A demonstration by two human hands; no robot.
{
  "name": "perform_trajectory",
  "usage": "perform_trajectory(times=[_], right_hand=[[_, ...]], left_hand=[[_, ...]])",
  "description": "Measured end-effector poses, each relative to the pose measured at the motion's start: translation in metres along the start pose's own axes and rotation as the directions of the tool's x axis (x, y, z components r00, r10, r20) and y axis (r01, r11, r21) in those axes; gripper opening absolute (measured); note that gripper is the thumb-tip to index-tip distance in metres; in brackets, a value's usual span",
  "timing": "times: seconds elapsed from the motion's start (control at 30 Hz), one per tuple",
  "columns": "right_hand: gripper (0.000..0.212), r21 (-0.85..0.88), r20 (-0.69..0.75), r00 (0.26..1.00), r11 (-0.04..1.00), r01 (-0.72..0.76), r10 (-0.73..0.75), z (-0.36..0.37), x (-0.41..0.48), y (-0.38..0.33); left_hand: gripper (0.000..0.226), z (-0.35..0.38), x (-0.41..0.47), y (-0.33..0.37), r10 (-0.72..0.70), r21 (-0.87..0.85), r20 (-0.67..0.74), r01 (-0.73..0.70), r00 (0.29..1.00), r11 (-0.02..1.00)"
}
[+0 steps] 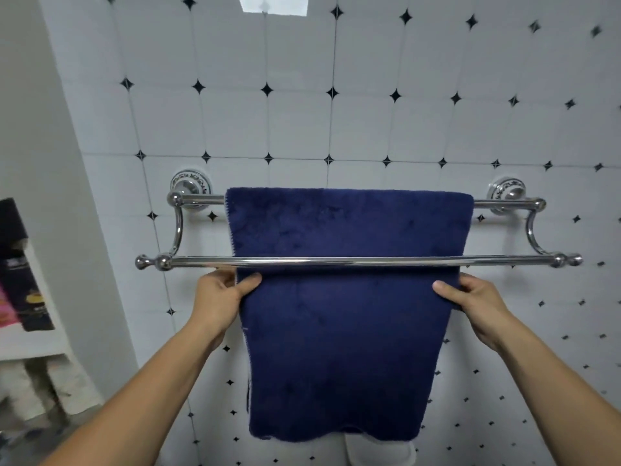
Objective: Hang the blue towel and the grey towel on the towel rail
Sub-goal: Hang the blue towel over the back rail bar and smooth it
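A dark blue towel [342,331] hangs over the back bar of a chrome double towel rail [201,262] on the tiled wall. It falls behind the front bar and down past it. My left hand [221,297] pinches the towel's left edge just below the front bar. My right hand [473,301] pinches its right edge at the same height. No grey towel is in view.
A white shelf [30,344] with dark and pink boxes stands at the left edge. A white rounded object [379,452] sits below the towel's bottom hem. White tiles with black diamonds cover the wall.
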State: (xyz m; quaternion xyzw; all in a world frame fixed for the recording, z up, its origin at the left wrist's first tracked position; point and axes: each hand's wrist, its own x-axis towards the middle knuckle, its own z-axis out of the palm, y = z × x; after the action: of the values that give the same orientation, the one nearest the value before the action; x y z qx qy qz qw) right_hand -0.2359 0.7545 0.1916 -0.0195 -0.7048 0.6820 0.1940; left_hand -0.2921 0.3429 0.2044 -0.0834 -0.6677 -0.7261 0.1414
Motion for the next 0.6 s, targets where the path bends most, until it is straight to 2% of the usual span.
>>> perform_trajectory(times=[0.07,0.13,0.2,0.27,0.33,0.47,0.53,0.6], right_hand=[[0.032,0.058,0.045,0.997,0.996,0.067,-0.070,0.006,0.008,-0.009],[0.044,0.176,0.110,0.984,0.977,0.119,-0.140,0.010,0.018,-0.021],[0.051,0.255,0.165,0.978,0.963,0.082,-0.127,0.014,0.025,-0.031],[0.043,0.277,0.166,0.981,0.959,0.050,-0.099,0.017,0.029,-0.034],[0.033,0.255,0.075,0.995,0.966,0.042,-0.063,0.017,0.033,-0.033],[0.013,0.228,-0.072,0.997,0.973,0.036,-0.020,0.015,0.043,-0.033],[0.016,0.259,-0.061,0.998,0.965,0.043,-0.029,0.023,0.042,-0.031],[0.027,0.283,-0.024,0.997,0.957,0.071,-0.066,0.032,0.035,-0.021]], left_hand=[[0.009,-0.007,0.006,0.003,0.056,0.006,0.009,-0.056,0.998,0.998],[0.021,-0.012,0.014,0.012,0.162,-0.020,0.145,-0.160,0.976,0.987],[0.030,-0.011,0.020,0.022,0.215,-0.013,0.241,-0.218,0.947,0.976],[0.034,-0.005,0.022,0.025,0.163,-0.012,0.184,-0.164,0.969,0.986],[0.036,-0.001,0.023,0.022,0.095,-0.008,0.105,-0.095,0.990,0.995],[0.021,0.005,0.018,0.019,0.111,0.032,0.080,-0.113,0.991,0.993],[0.014,0.004,0.016,0.018,0.123,0.031,0.069,-0.126,0.990,0.992],[0.018,0.002,0.012,0.013,0.135,-0.023,0.036,-0.134,0.990,0.991]])
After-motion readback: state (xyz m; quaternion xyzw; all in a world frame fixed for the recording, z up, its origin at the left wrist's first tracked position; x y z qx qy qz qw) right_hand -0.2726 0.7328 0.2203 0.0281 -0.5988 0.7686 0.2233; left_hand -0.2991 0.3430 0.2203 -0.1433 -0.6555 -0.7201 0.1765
